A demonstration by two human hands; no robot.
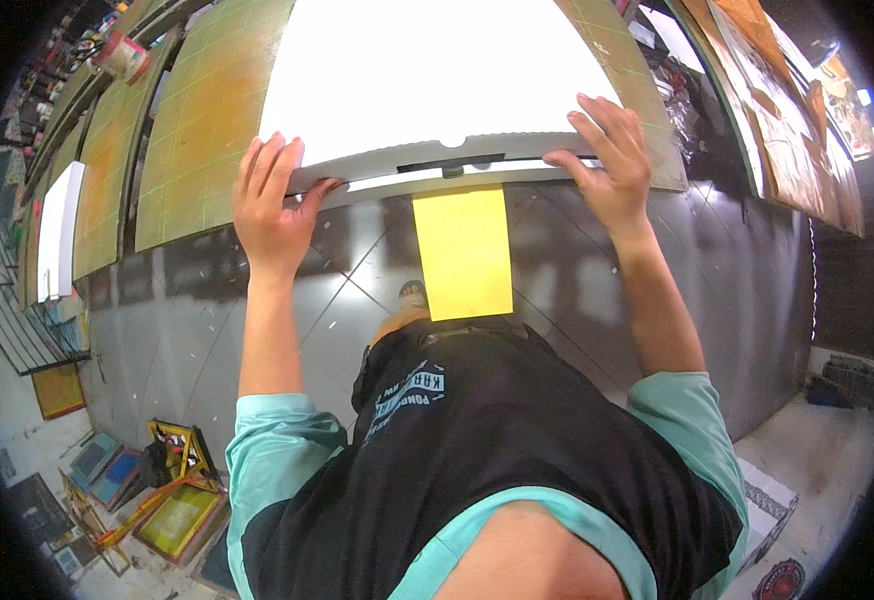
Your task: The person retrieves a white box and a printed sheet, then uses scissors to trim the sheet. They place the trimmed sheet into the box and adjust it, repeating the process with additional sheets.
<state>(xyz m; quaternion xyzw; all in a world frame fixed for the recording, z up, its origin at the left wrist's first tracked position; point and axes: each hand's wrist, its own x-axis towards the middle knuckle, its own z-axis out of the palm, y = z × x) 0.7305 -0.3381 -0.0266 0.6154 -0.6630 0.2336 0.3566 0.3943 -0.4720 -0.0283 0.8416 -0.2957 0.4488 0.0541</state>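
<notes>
A large bright white cardboard sheet [427, 70] lies on a green-and-ochre gridded board in front of me. Its near edge has a small rounded notch, and a shaded flap [377, 162] stands folded along it, with a dark slot in the middle. At the left end of this flap, my left hand [275, 205] pinches the cardboard, thumb on the near side and fingers on top. My right hand [612, 165] holds the right end likewise, its fingers more spread. Below the flap's middle a yellow sheet [463, 255] hangs toward my waist.
More gridded boards [202, 130] run off to the left, one bearing a white folded piece [59, 230] and another a stained pot [122, 58]. At right stands a brown-papered board [792, 110]. Framed screens [177, 520] lie on the floor at lower left.
</notes>
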